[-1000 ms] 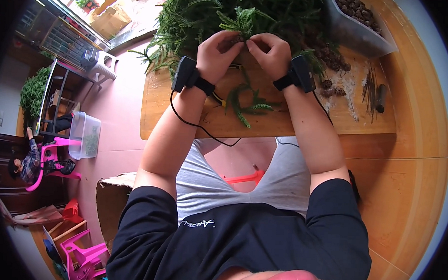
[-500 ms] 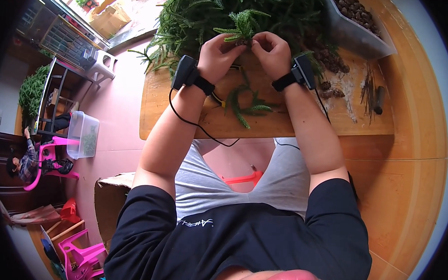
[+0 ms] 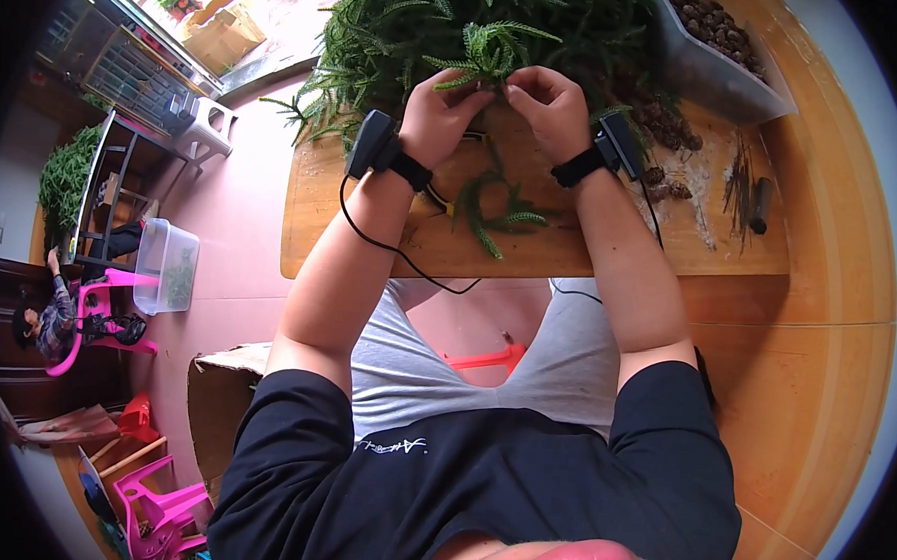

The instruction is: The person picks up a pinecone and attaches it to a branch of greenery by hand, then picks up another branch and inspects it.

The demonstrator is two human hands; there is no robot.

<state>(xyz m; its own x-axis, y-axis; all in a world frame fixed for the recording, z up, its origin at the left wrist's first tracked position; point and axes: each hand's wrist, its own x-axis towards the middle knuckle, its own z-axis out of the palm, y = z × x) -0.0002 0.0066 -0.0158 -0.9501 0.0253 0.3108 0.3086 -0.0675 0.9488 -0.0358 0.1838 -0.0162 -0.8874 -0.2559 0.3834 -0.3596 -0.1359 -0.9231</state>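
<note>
Over the wooden table, my left hand (image 3: 437, 124) pinches the base of a green pine sprig (image 3: 491, 50), whose needled tips fan out above the fingers. My right hand (image 3: 554, 114) has its thumb and forefinger closed at the right of that same base. The stem between the fingertips is mostly hidden. Below my hands lies a loose pine sprig (image 3: 493, 214). Beside it, partly covered by my left wrist, is a tool with a yellow and black handle (image 3: 438, 199). A big heap of pine branches (image 3: 399, 28) fills the far side of the table.
A clear bin of pinecones (image 3: 767, 102) stands at the far right. Loose pinecones (image 3: 670, 128), thin brown sticks (image 3: 741, 188) and a short dark rod (image 3: 760, 206) lie on the table (image 3: 350, 241). At far left, a person (image 3: 54, 323) sits near another branch-covered table and a plastic tub (image 3: 167, 268).
My right hand has shifted slightly right, and its wrist has moved a little outward. The sprig has turned slightly between my fingers. My left hand has hardly moved.
</note>
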